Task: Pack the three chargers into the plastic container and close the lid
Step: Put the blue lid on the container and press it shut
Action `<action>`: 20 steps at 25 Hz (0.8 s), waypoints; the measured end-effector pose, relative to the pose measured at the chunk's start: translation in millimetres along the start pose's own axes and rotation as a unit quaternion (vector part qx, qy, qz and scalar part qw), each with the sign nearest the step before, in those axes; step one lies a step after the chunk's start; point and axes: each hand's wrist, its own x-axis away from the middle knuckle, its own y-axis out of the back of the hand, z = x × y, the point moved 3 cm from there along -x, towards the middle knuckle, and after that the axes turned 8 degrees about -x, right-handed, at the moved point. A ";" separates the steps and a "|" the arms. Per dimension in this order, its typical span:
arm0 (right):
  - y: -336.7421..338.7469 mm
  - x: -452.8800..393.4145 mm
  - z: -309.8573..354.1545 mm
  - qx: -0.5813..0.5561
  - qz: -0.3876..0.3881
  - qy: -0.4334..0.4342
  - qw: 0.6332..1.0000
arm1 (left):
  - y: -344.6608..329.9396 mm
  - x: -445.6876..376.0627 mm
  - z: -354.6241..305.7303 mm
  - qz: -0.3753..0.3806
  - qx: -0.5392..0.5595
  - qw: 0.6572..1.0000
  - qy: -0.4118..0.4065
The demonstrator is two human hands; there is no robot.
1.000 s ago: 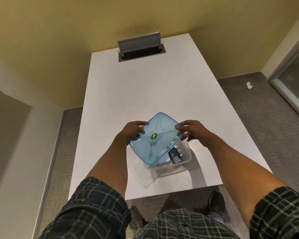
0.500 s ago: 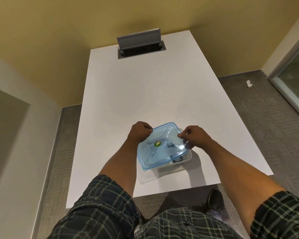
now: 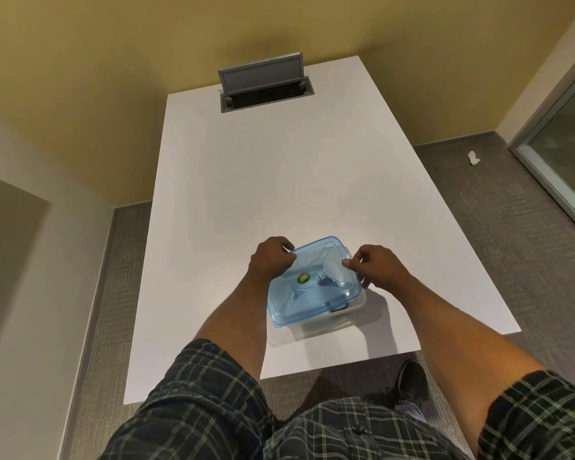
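Lowered since before, lid [image 3: 312, 283] sits on container [image 3: 352, 310], both hands' [image 3: 271, 258] grip pinching its far edges.

White table [image 3: 279, 180] on grey carpet [image 3: 498, 207], mustard wall [image 3: 146, 44], glass partition [image 3: 568, 141] at right.

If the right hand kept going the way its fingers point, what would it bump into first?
The right hand points leftward across the blue lid, which its fingertips already pinch at the edge. Going straight on, it would likely slide over the lid top toward the left hand gripping the opposite edge, though depth is hard to judge.
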 end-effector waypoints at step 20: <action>1.9 13.2 -7.2 0.078 -0.027 -0.011 0.996 | 9.9 32.3 25.0 0.084 -0.053 0.995 -0.022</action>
